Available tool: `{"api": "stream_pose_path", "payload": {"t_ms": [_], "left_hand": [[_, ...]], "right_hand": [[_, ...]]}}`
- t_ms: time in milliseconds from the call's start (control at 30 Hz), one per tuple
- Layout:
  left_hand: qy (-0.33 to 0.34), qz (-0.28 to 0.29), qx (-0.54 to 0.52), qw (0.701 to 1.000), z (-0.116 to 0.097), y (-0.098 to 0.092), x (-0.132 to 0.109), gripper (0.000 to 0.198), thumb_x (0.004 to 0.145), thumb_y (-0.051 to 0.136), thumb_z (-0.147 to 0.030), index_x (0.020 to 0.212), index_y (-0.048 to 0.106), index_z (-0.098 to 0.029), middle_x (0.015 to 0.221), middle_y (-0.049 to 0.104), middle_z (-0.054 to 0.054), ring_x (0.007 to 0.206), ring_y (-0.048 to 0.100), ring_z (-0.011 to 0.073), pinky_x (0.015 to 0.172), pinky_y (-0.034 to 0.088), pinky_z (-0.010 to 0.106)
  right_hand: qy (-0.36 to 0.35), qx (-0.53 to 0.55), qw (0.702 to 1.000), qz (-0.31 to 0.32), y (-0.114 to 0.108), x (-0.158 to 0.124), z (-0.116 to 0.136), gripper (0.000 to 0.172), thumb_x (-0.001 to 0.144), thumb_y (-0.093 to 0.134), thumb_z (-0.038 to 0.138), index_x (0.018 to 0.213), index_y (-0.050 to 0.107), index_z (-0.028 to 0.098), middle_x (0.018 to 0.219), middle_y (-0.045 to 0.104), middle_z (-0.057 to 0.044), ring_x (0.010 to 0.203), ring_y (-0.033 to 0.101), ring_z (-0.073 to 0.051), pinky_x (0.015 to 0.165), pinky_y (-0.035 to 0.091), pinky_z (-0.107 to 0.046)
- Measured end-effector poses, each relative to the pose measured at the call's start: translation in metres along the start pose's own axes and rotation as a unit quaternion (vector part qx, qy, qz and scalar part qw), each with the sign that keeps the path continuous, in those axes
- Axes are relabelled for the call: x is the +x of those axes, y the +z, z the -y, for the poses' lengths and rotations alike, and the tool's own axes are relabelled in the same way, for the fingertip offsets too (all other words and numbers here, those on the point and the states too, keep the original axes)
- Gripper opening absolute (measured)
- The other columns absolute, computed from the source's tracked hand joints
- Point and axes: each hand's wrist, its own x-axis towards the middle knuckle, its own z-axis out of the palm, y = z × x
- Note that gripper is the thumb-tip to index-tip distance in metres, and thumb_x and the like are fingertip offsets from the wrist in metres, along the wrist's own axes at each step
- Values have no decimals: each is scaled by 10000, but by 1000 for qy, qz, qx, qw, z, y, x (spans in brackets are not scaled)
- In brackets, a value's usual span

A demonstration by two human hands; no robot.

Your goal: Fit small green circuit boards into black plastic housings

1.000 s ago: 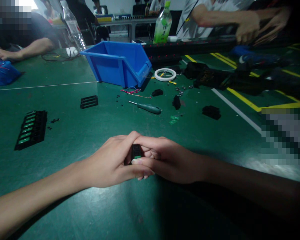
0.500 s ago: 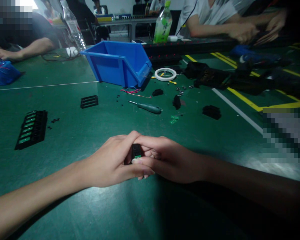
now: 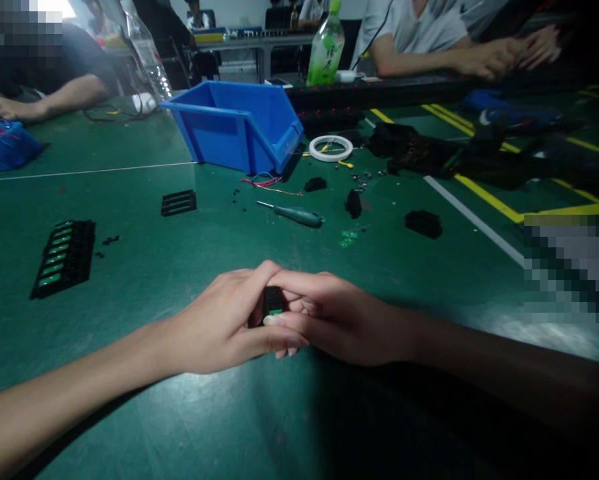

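Observation:
Between my two hands is a small black plastic housing [image 3: 273,299] with a strip of green circuit board at its near end. My left hand [image 3: 224,320] wraps it from the left, fingers closed. From the right, my right hand [image 3: 349,320] closes on it, with the thumb pressed at the green end. The fingers overlap and hide most of the housing. Beyond the hands lies a green-handled screwdriver [image 3: 299,215]. Small green circuit boards [image 3: 348,239] rest to its right. A black tray holding a row of green boards [image 3: 64,259] sits at the left.
A blue bin [image 3: 214,133] stands behind the screwdriver, beside a white ring of tape [image 3: 330,149]. Black parts [image 3: 423,224], loose screws [image 3: 363,181] and a slotted black frame [image 3: 178,203] lie about. Two bottles stand farther back. Co-workers sit across the table at left and right.
My hands and the black housing stay in practically the same place. At the back right, a co-worker's hands have shifted slightly.

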Motion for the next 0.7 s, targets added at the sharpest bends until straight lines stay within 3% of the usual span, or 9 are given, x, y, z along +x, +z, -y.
{"api": "stream_pose_path", "payload": {"t_ms": [467,700], "left_hand": [[10,12,-53,998,-2,-1,0,231,944,703,-255,1096,535,-209,907,779,-21,839,732,171,753,513,278],[19,4,-72,997,-1,0,1,248,948,703,-244,1129,541,-195,887,775,-31,799,733,138,694,508,233]], "right_hand": [[-12,23,1000,10,-1,-1,-3,158,1031,584,249,1024,606,92,824,707,-61,712,678,-116,642,516,-202],[-15,22,1000,3,0,-1,-3,184,1045,563,279,1001,601,104,810,710,-62,700,687,-120,636,523,-201]]}}
